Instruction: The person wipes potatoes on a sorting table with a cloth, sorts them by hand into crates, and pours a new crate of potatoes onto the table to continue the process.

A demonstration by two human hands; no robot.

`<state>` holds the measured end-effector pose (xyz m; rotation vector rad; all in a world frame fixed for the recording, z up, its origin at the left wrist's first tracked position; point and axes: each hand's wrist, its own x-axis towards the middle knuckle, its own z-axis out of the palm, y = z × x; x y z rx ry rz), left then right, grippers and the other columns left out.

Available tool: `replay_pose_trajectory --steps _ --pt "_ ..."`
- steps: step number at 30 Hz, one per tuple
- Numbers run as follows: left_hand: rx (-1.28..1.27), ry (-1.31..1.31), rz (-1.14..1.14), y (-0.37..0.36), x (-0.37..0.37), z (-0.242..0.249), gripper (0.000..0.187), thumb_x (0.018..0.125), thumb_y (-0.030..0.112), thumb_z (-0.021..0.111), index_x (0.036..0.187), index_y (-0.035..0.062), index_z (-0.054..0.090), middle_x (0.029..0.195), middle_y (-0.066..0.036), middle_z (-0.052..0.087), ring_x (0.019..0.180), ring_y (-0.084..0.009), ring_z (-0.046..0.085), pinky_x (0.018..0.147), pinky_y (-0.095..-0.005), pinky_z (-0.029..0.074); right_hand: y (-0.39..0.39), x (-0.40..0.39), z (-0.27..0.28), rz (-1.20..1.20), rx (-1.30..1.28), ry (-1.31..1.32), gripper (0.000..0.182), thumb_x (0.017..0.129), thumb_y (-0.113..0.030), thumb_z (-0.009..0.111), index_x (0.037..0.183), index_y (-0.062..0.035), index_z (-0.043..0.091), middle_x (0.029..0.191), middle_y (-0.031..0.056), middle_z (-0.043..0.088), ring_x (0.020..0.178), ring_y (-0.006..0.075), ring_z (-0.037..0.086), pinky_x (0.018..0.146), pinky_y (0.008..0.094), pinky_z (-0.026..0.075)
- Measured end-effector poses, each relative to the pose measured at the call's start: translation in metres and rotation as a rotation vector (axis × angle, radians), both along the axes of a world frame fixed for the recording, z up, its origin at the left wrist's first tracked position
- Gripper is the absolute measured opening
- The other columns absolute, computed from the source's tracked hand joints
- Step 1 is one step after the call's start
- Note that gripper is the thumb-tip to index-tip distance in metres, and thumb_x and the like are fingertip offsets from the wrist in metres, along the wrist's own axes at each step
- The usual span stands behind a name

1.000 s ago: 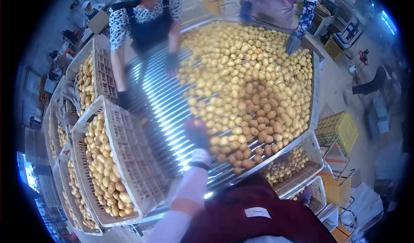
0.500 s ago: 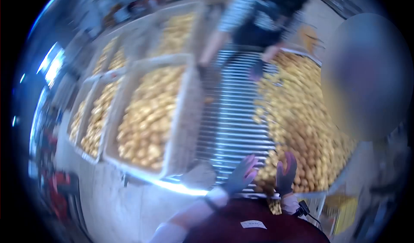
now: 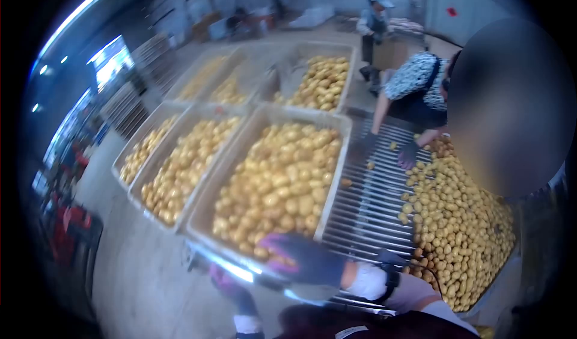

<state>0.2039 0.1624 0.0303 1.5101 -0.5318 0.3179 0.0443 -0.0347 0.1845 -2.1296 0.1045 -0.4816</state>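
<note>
My right hand (image 3: pixel 309 259), in a dark glove with pink-purple fingertips, reaches over the near edge of a large pale crate (image 3: pixel 335 204). Its fingers are apart, above the potatoes (image 3: pixel 276 186) that fill the crate; no potato is plainly held. Lower down, my left hand (image 3: pixel 233 290), gloved the same way, is beside the crate's near outer side. Its fingers are blurred, and whether they touch the crate cannot be seen. To the right of the crate runs a bed of metal rollers (image 3: pixel 363 210), with a big heap of potatoes (image 3: pixel 466 243) at its right side.
More potato crates (image 3: pixel 135 198) stand to the left and behind. Across the rollers, a co-worker (image 3: pixel 415 89) bends with gloved hands low over them. Another person (image 3: pixel 375 26) stands farther back by a cardboard box (image 3: pixel 393 53). Stacked pallets (image 3: pixel 123 107) are at far left.
Both my hands have moved left, from the potatoes on the rollers to the near crate's edge. The view has swung, bringing the crates toward the middle. The co-worker still bends over the rollers.
</note>
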Motion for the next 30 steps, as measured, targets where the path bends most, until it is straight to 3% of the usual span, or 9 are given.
replay_pose_trajectory --steps 1,3,4,7,11,14,19,23,30 --pt "-0.118 0.024 -0.036 -0.014 0.015 0.015 0.055 0.107 0.039 0.037 0.138 -0.0044 0.048 0.139 -0.019 0.051 0.128 -0.0325 0.051 0.111 -0.0436 0.038 0.008 0.024 -0.015 0.033 -0.008 0.048 0.050 0.095 -0.033 0.064 0.133 -0.0009 0.056 0.126 0.0192 0.062 0.120 0.0314 0.060 0.100 0.0430 0.048" --pt "0.186 -0.394 0.215 -0.025 0.048 0.039 0.059 0.107 0.044 0.034 0.138 -0.0042 0.049 0.140 -0.022 0.050 0.129 -0.0360 0.049 0.112 -0.0484 0.035 0.023 0.074 -0.072 0.056 -0.147 0.052 0.054 0.093 -0.038 0.062 0.132 0.0004 0.055 0.122 0.0209 0.064 0.118 0.0339 0.062 0.096 0.0449 0.049" --pt "0.265 -0.434 0.266 -0.024 0.067 0.042 0.061 0.106 0.045 0.033 0.138 -0.0040 0.049 0.140 -0.024 0.050 0.130 -0.0378 0.049 0.113 -0.0512 0.034 0.017 0.084 -0.028 0.216 -0.050 0.361 0.052 0.091 -0.036 0.062 0.128 0.0005 0.056 0.118 0.0217 0.066 0.112 0.0354 0.064 0.092 0.0461 0.051" --pt "0.453 -0.736 -0.057 -0.031 0.114 0.062 0.046 0.107 0.040 0.035 0.119 0.0007 0.057 0.118 -0.017 0.062 0.123 -0.0372 0.055 0.113 -0.0555 0.036 0.024 0.117 -0.016 0.260 0.040 0.581 0.045 0.086 -0.031 0.064 0.118 0.0005 0.060 0.103 0.0215 0.070 0.096 0.0376 0.069 0.082 0.0478 0.054" --pt "0.153 -0.943 0.128 -0.061 0.123 0.072 0.037 0.108 0.042 0.038 0.099 0.0106 0.055 0.086 0.000 0.050 0.080 -0.0133 0.053 0.096 -0.0345 0.048 0.044 0.130 -0.043 0.128 -0.102 0.414 0.039 0.086 -0.030 0.065 0.110 0.0002 0.062 0.093 0.0201 0.071 0.088 0.0374 0.071 0.075 0.0475 0.055" --pt "0.160 -0.845 0.127 -0.057 0.111 0.073 0.042 0.107 0.041 0.034 0.087 0.0097 0.055 0.081 -0.004 0.051 0.087 -0.0215 0.054 0.102 -0.0425 0.043 0.050 0.129 -0.052 0.098 -0.176 0.396 0.037 0.087 -0.029 0.064 0.109 0.0000 0.061 0.089 0.0196 0.071 0.084 0.0375 0.071 0.072 0.0476 0.054" --pt "0.410 -0.479 0.076 -0.036 0.071 0.057 0.055 0.105 0.040 0.029 0.067 0.0081 0.053 0.072 -0.011 0.053 0.099 -0.0352 0.057 0.111 -0.0558 0.034 0.044 0.092 -0.071 0.169 0.152 0.374 0.034 0.086 -0.022 0.061 0.114 -0.0042 0.059 0.086 0.0171 0.070 0.077 0.0377 0.070 0.066 0.0480 0.053" --pt "0.358 -0.475 -0.060 -0.013 0.037 0.040 0.051 0.105 0.036 0.032 0.068 0.0072 0.054 0.070 -0.011 0.055 0.090 -0.0334 0.058 0.103 -0.0532 0.039 0.027 0.014 -0.031 0.223 -0.106 0.494 0.039 0.085 -0.020 0.061 0.121 -0.0077 0.058 0.089 0.0169 0.070 0.081 0.0385 0.069 0.068 0.0488 0.053" --pt "0.288 -0.521 -0.187 -0.014 0.038 0.054 0.044 0.104 0.030 0.039 0.071 0.0056 0.056 0.068 -0.011 0.057 0.075 -0.0302 0.059 0.088 -0.0488 0.047 0.017 -0.003 -0.035 0.240 -0.091 0.453 0.031 0.074 -0.022 0.061 0.100 -0.0072 0.068 0.085 0.0181 0.071 0.082 0.0388 0.069 0.073 0.0493 0.053"
